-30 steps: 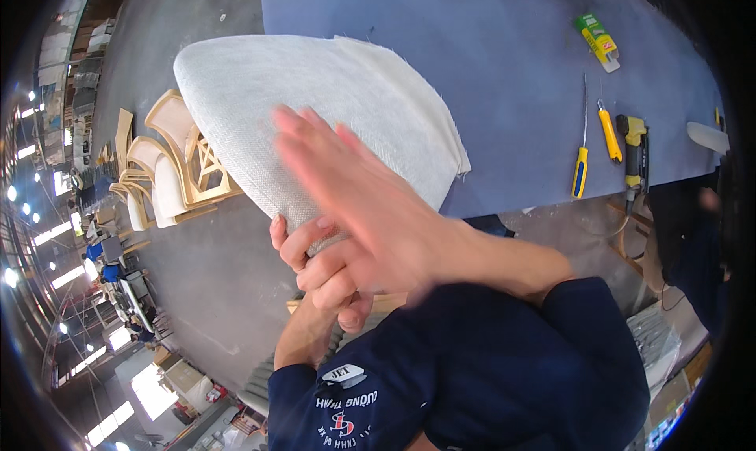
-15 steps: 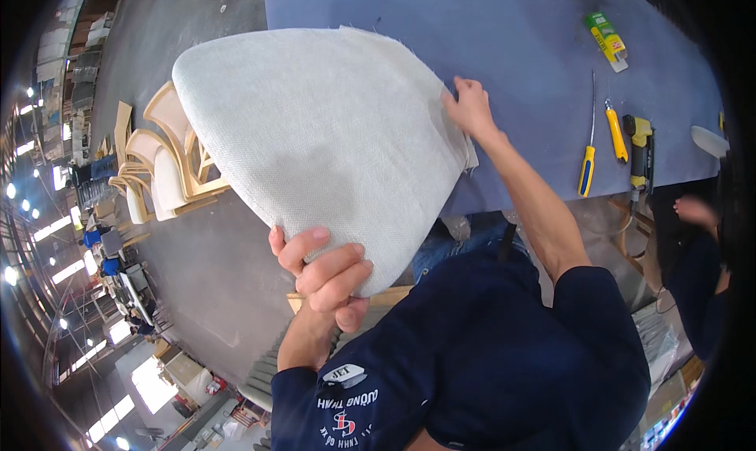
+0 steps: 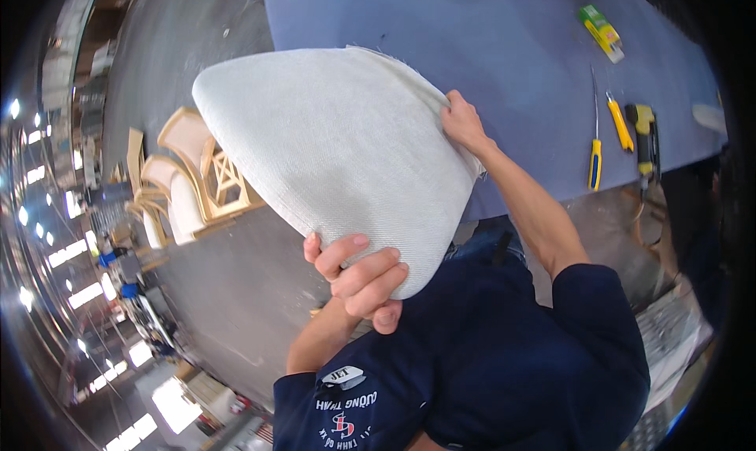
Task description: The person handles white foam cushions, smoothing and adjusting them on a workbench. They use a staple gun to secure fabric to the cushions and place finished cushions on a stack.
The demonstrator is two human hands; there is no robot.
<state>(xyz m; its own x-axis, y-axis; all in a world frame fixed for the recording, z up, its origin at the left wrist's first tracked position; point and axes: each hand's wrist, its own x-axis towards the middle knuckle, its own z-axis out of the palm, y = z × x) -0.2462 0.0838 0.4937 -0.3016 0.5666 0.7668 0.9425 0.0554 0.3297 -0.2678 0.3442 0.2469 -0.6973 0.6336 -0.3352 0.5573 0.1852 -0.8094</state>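
A rounded seat cushion (image 3: 339, 152) covered in pale grey woven fabric is tilted up against the edge of the blue table (image 3: 504, 33). My left hand (image 3: 362, 278) grips its near lower corner, fingers curled over the fabric. My right hand (image 3: 465, 124) pinches the fabric at the cushion's far right edge, over the table top. Both forearms come out of dark blue sleeves.
On the table to the right lie a yellow-handled screwdriver (image 3: 594, 148), a second yellow-handled tool (image 3: 619, 124), a yellow power tool (image 3: 646, 132) and a green-yellow box (image 3: 602, 32). Pale wooden chair frames (image 3: 197, 179) stand on the grey floor at left.
My right hand, raised in front of the camera a second ago, has gone to the cushion's far right edge and taken hold of the fabric. The left hand kept its grip.
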